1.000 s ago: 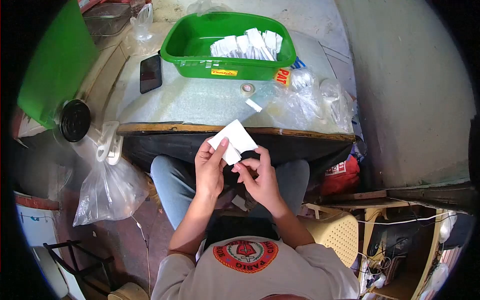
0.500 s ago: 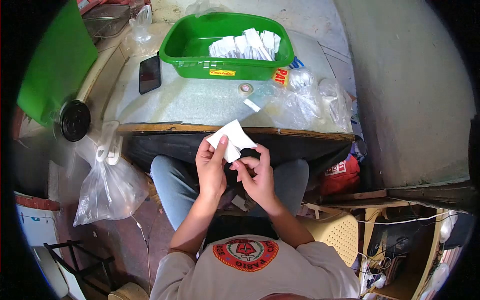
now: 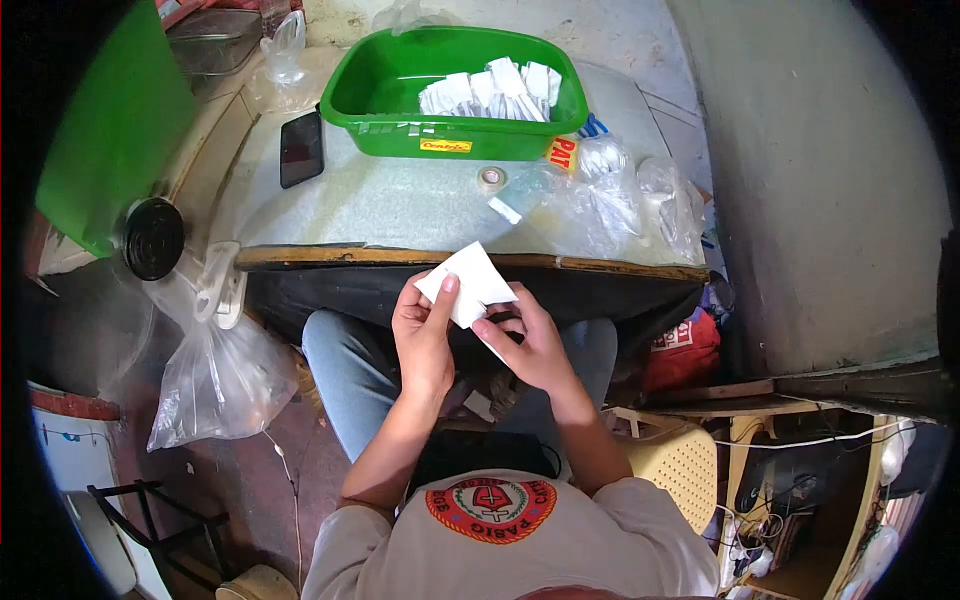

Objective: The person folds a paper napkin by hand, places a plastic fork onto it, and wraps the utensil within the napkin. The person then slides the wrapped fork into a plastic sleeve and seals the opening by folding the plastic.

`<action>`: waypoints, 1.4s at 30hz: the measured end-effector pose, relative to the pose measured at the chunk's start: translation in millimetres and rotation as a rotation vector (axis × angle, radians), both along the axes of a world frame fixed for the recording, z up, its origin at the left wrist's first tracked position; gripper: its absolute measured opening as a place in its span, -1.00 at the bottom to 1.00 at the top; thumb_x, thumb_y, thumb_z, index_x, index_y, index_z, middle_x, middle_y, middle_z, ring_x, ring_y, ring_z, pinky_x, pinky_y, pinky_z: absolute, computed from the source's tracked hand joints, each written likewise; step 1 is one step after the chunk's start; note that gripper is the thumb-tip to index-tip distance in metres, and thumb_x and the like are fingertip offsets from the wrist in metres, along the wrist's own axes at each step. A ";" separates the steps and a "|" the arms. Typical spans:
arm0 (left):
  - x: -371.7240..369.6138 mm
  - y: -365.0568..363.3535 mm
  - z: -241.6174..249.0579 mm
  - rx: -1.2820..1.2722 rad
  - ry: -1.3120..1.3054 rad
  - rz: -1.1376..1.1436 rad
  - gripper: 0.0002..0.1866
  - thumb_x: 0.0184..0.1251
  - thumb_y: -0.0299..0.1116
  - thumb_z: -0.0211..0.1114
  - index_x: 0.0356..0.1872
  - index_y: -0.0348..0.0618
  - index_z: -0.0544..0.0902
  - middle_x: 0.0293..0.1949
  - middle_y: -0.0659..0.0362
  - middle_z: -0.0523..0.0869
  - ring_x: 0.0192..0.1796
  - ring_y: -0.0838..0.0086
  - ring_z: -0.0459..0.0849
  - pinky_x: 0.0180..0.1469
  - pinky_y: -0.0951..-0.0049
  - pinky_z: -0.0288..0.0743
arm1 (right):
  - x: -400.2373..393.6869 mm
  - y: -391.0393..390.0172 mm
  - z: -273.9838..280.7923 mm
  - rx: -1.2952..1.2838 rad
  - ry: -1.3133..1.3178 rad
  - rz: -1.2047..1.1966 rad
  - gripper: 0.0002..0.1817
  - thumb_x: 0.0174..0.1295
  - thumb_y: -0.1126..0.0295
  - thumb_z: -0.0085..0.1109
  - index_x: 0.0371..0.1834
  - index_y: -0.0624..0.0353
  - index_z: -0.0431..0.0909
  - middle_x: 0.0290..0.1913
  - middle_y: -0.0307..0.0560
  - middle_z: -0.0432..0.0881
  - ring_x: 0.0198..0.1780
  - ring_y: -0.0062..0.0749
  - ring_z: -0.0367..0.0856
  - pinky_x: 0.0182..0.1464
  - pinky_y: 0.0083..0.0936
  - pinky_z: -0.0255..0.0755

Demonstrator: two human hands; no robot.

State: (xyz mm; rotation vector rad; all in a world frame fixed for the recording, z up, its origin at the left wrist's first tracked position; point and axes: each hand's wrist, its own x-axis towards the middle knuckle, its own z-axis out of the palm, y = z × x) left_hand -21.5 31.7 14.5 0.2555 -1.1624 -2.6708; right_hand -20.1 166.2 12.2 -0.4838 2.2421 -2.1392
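Observation:
Between my hands, above my lap at the table's front edge, is a folded piece of white paper (image 3: pixel 474 272). My left hand (image 3: pixel 424 335) pinches it on the left, thumb flat on top and fingers beneath. At its lower right corner, my right hand (image 3: pixel 525 340) grips it, thumb pressed near the bottom edge and fingers behind. The paper fans into overlapping flaps, with a point upward. Beyond it on the table stands a green basin (image 3: pixel 450 140) with several folded white packets (image 3: pixel 490 92) piled in its right half.
A phone (image 3: pixel 301 150) lies left of the basin. A tape roll (image 3: pixel 491 179) and clear plastic bags (image 3: pixel 600 205) are on the table's right side. A filled plastic bag (image 3: pixel 222 370) hangs at left. A yellow stool (image 3: pixel 670 470) stands at my right.
My right hand has shifted slightly, its thumb now pressing up against the paper's lower edge and the fingers curled behind. The white paper has moved a little to the right.

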 end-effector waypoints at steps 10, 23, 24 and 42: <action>6.3 -0.6 2.4 0.015 0.008 -0.010 -0.86 0.41 -0.43 0.33 -0.09 -0.22 0.61 -0.29 0.27 0.69 -0.29 0.71 0.58 -0.16 0.65 0.44 | -12.4 -4.6 -0.5 -0.031 -0.037 0.033 -0.82 0.36 0.41 0.26 -0.27 0.30 0.50 -0.36 -0.29 0.58 -0.38 -0.84 0.44 -0.43 -0.76 0.34; 7.6 -18.9 -1.5 -0.013 0.034 -0.105 -0.81 0.45 -0.34 0.28 -0.04 -0.18 0.62 -0.19 0.22 0.71 -0.14 0.59 0.66 -0.06 0.53 0.53 | -10.4 8.1 15.6 -0.228 -0.303 0.310 -0.82 0.40 0.39 0.17 -0.21 0.25 0.40 -0.28 -0.11 0.61 -0.35 -0.36 0.76 -0.37 -0.57 0.64; 10.5 -17.3 5.6 0.052 0.018 -0.208 -0.74 0.48 -0.27 0.22 0.04 -0.20 0.58 -0.10 0.19 0.69 -0.05 0.52 0.65 0.03 0.46 0.52 | -10.3 8.3 16.6 -0.229 -0.300 0.311 -0.82 0.40 0.39 0.17 -0.21 0.25 0.40 -0.28 -0.11 0.61 -0.35 -0.36 0.76 -0.37 -0.57 0.64; 17.9 -11.4 -5.5 0.003 -0.016 -0.224 -0.69 0.58 -0.23 0.08 0.04 -0.27 0.59 -0.11 0.16 0.73 -0.09 0.52 0.69 -0.02 0.47 0.52 | -3.1 9.8 12.3 -0.245 -0.368 0.318 -0.70 0.39 0.40 0.19 0.09 0.33 0.46 -0.21 -0.02 0.67 -0.36 -0.35 0.76 -0.35 -0.53 0.67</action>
